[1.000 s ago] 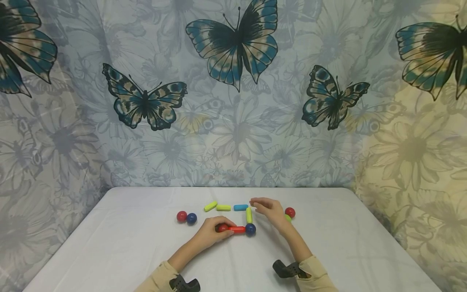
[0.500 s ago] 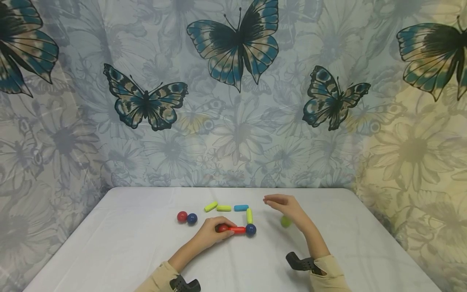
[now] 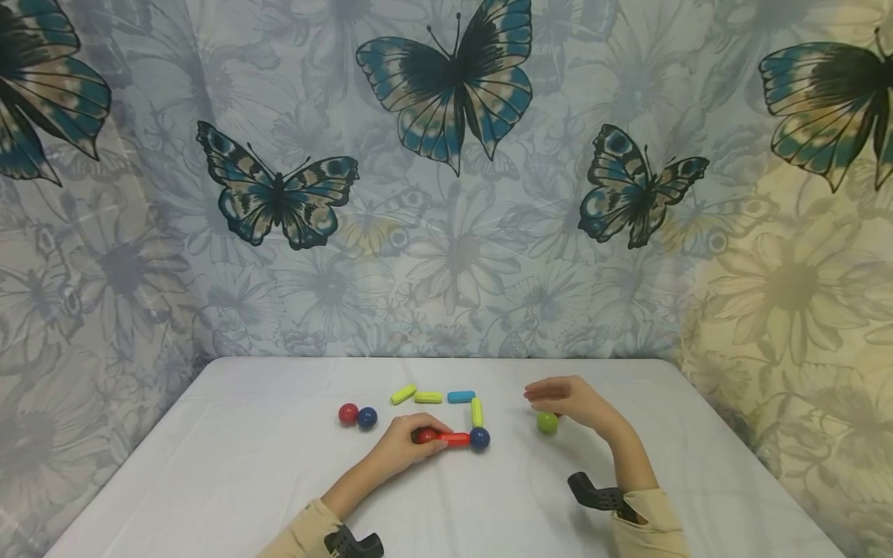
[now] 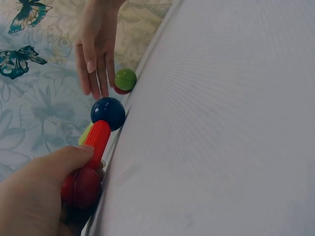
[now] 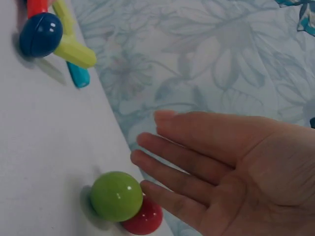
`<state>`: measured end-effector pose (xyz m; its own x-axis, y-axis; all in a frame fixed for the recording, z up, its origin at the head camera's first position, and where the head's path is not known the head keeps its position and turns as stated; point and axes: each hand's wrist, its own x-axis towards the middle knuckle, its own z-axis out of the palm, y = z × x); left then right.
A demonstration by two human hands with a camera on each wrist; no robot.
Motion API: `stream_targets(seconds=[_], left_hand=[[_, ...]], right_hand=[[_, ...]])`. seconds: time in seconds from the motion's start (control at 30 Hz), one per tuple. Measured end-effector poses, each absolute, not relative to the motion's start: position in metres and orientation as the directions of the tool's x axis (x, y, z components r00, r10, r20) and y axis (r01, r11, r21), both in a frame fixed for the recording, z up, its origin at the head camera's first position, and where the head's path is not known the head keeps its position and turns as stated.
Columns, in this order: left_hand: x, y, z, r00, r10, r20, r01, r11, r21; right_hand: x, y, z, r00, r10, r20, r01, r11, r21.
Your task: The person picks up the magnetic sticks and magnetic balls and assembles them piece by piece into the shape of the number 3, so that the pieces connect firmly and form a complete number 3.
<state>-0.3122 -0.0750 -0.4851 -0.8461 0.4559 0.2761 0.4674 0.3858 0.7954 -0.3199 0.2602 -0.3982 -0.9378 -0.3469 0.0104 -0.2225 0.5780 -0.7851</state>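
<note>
On a white-covered table [image 3: 244,465], a red rod [image 3: 455,439] lies near the middle, its long axis running from 9 to 3 o'clock as the wearer sees it. A red ball [image 3: 426,436] caps its 9 o'clock end, a dark blue ball [image 3: 480,439] its 3 o'clock end; from there a lime rod [image 3: 477,412] points to 12 o'clock. The left hand [image 3: 403,443] curls its fingers round the red ball, thumb reaching onto the rod.

At 2 o'clock from the dark blue ball is the right hand [image 3: 575,401], its fingers straight with slim gaps, tips toward 9 o'clock. They are beside a green ball [image 3: 547,422]; whether the little finger touches it is hard to tell. A second red ball [image 5: 145,216] shows behind that one. A light blue rod [image 3: 460,397] lies at 11 o'clock from the dark blue ball.
</note>
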Motion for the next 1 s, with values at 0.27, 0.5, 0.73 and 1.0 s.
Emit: stream_targets(seconds=[0.27, 0.5, 0.73, 1.0], left_hand=[[-0.31, -0.075, -0.484, -0.852, 0.455, 0.259, 0.451, 0.387, 0.804], [-0.31, -0.075, -0.485, -0.856, 0.451, 0.254, 0.444, 0.389, 0.807], [-0.311, -0.075, -0.485, -0.853, 0.451, 0.264, 0.454, 0.387, 0.803], [-0.311, -0.075, -0.484, -0.848, 0.455, 0.271, 0.462, 0.383, 0.8]], right_hand=[[-0.319, 0.273, -0.399, -0.896, -0.443, 0.009, -0.258, 0.504, -0.824], [-0.319, 0.274, -0.401, -0.877, -0.479, -0.037, -0.248, 0.518, -0.819], [-0.319, 0.272, -0.405, -0.855, -0.518, -0.024, -0.295, 0.524, -0.799], [-0.319, 0.265, -0.409, -0.827, -0.562, -0.002, -0.364, 0.537, -0.761]])
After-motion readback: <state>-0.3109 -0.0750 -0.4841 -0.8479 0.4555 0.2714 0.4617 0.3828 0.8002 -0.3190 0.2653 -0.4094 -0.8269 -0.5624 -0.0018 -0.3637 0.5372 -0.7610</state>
